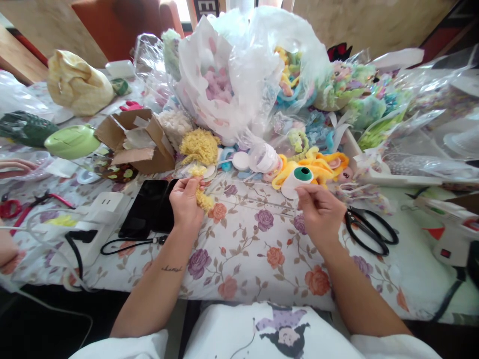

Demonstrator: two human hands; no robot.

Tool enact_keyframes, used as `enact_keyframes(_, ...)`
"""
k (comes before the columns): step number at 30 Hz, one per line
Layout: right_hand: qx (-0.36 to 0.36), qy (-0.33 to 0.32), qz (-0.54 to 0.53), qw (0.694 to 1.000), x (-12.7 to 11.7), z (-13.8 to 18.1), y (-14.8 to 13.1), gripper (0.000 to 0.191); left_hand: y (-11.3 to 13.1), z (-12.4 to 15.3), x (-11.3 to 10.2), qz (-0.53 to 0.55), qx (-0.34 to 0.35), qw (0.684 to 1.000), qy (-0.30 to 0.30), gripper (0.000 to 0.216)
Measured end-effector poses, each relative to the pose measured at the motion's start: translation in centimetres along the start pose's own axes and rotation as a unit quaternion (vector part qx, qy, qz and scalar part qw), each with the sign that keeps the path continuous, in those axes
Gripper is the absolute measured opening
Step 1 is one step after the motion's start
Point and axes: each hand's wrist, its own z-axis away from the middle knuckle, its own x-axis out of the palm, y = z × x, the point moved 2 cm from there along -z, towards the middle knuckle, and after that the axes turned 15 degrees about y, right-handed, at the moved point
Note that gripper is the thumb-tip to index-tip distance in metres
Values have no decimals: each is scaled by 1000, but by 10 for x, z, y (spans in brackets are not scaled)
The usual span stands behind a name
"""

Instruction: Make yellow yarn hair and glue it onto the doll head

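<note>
My left hand is closed in a pinch on a small fuzzy yellow yarn piece, which sticks out past the fingers. A lighter yellow bit shows just above the fingertips. To the right, my right hand is held with thumb and fingers pressed together; anything between them is too fine to make out. Just beyond its fingertips lies a white thread cone with a green end. Black-handled scissors rest beside my right wrist. Between the hands lies a clear ruler on the flowered tablecloth.
Plastic bags of plush yarn crowd the back, with a fluffy yellow bundle before them. An open cardboard box, black phone and power strip stand left. A glue gun is right. Another person's hand shows far left.
</note>
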Motion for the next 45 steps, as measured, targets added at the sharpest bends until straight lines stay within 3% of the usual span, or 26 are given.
enact_keyframes(3,-111,-75,-33,990,7,5,-10,12,0,23,6,-37,-41,995,-81,16)
enact_keyframes(6,-160,-68,-64,983,7,11,-16,27,2,47,9,-63,-98,975,-192,18)
enact_keyframes(10,-136,-71,-90,984,9,18,-16,28,4,63,8,-76,-132,943,-296,17)
enact_keyframes(13,-73,-165,-116,977,19,24,-18,28,5,64,6,-69,-153,932,-321,18)
enact_keyframes(17,70,-329,-163,927,35,38,-23,29,5,62,6,-83,-142,931,-327,17)
enact_keyframes(19,129,-360,-172,908,39,44,-23,28,4,61,6,-93,-121,935,-320,16)
enact_keyframes(21,149,-349,-157,912,39,47,-20,25,3,60,6,-105,-95,940,-310,15)
enact_keyframes(25,107,-309,-120,937,37,47,-16,24,2,59,7,-148,-48,940,-303,17)
enact_keyframes(31,15,-304,-103,947,31,46,-20,25,1,64,8,-164,-2,938,-306,13)
enact_keyframes(39,-32,-307,-109,945,30,44,-20,28,-7,59,9,-91,-142,945,-279,14)
enact_keyframes(43,-54,-256,-65,963,29,39,-16,34,-7,47,9,-45,-185,956,-222,18)
enact_keyframes(45,-15,-245,-109,963,28,36,-15,39,-5,44,9,-35,-187,959,-209,19)
